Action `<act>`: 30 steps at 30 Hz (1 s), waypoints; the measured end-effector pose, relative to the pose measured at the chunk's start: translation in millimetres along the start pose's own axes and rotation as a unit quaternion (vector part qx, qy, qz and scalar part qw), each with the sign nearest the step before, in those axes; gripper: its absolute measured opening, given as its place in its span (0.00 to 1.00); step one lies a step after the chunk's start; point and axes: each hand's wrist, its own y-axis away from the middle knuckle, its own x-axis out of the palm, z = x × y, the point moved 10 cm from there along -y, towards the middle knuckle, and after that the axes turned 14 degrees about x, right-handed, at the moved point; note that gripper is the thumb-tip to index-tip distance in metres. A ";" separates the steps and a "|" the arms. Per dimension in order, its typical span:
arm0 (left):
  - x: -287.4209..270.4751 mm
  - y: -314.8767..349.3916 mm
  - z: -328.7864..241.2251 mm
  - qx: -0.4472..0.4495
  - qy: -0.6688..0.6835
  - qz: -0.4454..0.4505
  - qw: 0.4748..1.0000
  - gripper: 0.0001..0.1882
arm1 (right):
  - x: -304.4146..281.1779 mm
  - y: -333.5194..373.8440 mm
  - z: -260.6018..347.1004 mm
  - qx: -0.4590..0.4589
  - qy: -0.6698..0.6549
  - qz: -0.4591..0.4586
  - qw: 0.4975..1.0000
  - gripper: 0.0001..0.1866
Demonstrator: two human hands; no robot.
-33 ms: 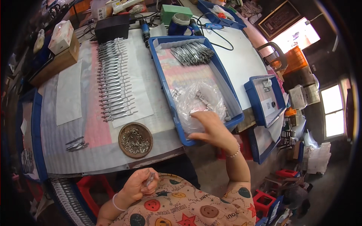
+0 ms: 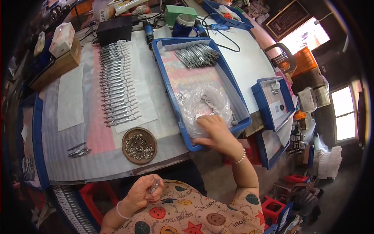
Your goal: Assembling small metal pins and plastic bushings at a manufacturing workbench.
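Note:
My left hand (image 2: 145, 192) is closed in front of my body, pinching a small silvery metal part (image 2: 154, 185). My right hand (image 2: 219, 136) reaches over the near end of a blue tray (image 2: 164, 80), its thumb apart from its fingers. Under those fingertips lies a clear plastic bag (image 2: 191, 105) with small metal pieces (image 2: 208, 104) in and around it. I cannot see anything held in that hand. At the tray's far end is a pile of slim metal rods (image 2: 198, 55). Left of the tray, similar metal tools (image 2: 118, 87) lie in a long row.
A round brown bowl (image 2: 125, 149) of tiny metal pieces stands near the table's front edge. Several loose tools (image 2: 80, 151) lie to its left. Behind are a black box (image 2: 113, 30), a blue mug (image 2: 183, 28) and cables. A smaller blue tray (image 2: 261, 102) stands at right.
The fingers of my right hand have shifted slightly over the bag and sit closer together. My left hand has kept its place and its grip.

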 end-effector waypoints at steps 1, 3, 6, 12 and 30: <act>0.3 0.2 1.5 -0.002 -0.002 0.002 1.000 0.17 | 5.2 -2.5 -2.5 0.002 0.000 -0.003 1.000 0.21; -0.5 1.7 7.6 -0.022 -0.004 -0.002 1.000 0.17 | 15.3 -9.8 -15.1 0.027 0.040 -0.009 0.999 0.14; -3.4 6.5 5.6 -0.013 -0.014 -0.002 1.000 0.17 | -15.7 -17.5 -50.3 0.137 -0.109 -0.088 0.981 0.06; -15.4 11.3 4.4 0.000 0.008 -0.026 1.000 0.17 | -69.5 -26.3 -106.7 0.168 -0.428 -0.169 0.871 0.07; -13.1 11.9 17.9 -0.040 0.008 -0.022 0.999 0.16 | 25.9 -7.9 -0.7 0.003 -0.088 0.180 0.980 0.17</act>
